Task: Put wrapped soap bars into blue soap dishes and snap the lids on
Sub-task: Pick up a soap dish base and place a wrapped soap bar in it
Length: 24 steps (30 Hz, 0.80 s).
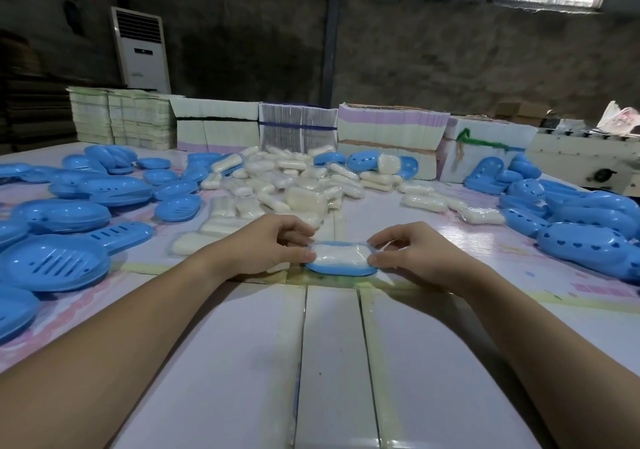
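Observation:
A white wrapped soap bar (pixel 341 255) lies inside a blue soap dish (pixel 341 269) on the table's middle. My left hand (pixel 273 244) pinches the bar's left end with thumb and curled fingers. My right hand (pixel 412 251) pinches the right end the same way, at the dish's rim. No lid sits on this dish. A heap of wrapped soap bars (pixel 294 181) lies just behind my hands.
Blue dish parts with slots (pixel 62 261) are spread at the left, and blue parts with heart holes (pixel 585 240) pile at the right. Stacks of flat cartons (pixel 298 129) line the table's far edge. A white standing air conditioner (pixel 142 50) is behind.

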Available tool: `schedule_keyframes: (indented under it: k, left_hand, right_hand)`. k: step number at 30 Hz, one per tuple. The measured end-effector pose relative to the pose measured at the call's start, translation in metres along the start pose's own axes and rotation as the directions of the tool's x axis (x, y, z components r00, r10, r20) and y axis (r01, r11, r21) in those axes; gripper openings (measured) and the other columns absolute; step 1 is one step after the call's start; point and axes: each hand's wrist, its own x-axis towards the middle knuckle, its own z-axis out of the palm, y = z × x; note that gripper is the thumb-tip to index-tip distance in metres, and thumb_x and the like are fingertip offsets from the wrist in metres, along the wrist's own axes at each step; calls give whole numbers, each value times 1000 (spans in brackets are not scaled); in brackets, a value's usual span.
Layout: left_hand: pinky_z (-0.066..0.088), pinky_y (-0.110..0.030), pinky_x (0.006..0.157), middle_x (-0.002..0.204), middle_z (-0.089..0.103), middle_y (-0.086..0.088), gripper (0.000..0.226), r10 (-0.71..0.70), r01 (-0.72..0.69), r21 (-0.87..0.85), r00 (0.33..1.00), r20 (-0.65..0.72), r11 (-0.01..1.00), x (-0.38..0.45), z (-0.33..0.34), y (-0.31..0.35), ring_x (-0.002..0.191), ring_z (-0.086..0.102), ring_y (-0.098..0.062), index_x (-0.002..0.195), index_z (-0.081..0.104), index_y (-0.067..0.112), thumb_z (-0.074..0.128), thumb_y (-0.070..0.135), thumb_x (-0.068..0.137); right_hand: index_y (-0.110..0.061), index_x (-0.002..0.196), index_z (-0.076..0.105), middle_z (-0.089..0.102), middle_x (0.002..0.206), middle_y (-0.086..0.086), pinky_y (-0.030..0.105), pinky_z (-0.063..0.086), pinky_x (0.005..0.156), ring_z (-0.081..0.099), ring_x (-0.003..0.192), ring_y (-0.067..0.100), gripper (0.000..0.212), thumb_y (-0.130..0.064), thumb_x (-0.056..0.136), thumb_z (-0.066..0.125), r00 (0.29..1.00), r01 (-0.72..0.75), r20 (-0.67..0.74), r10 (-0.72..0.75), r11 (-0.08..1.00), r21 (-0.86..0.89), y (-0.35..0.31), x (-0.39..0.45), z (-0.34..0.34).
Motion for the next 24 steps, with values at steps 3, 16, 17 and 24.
schedule_keyframes:
  k: [3,16,17,24]
  left_hand:
    - [52,-11,79,95,76,6,29,-9,11,29,997,-79,1000,0,1,2,85,69,0,104,74,16,86,22,78]
    - [48,-17,95,110,72,17,17,11,-1,85,993,-114,996,0,9,-1,101,66,6,98,81,23,81,29,82]
    - [47,-17,95,111,72,19,17,20,-8,105,993,-116,994,0,10,-1,101,64,7,99,81,25,81,30,82]
    - [35,1,94,125,65,21,23,142,-118,256,987,-80,960,1,15,0,102,51,26,113,77,27,73,26,90]
  right_hand:
    - [-32,96,73,74,76,-11,11,44,62,66,65,0,21,-34,77,81,1000,4,7,-4,1000,6,1,0,-1]
    - [-33,87,74,69,92,-15,17,45,69,64,85,8,13,-38,76,81,1000,18,7,-18,994,-110,-1,0,-6]
    - [-34,88,74,68,96,-14,21,46,73,62,90,10,14,-40,77,80,1000,27,14,-25,990,-142,-1,0,-8]
    - [-38,87,72,63,109,-13,26,46,80,55,101,7,21,-49,72,80,998,55,-23,-64,962,-267,-2,-2,-12]
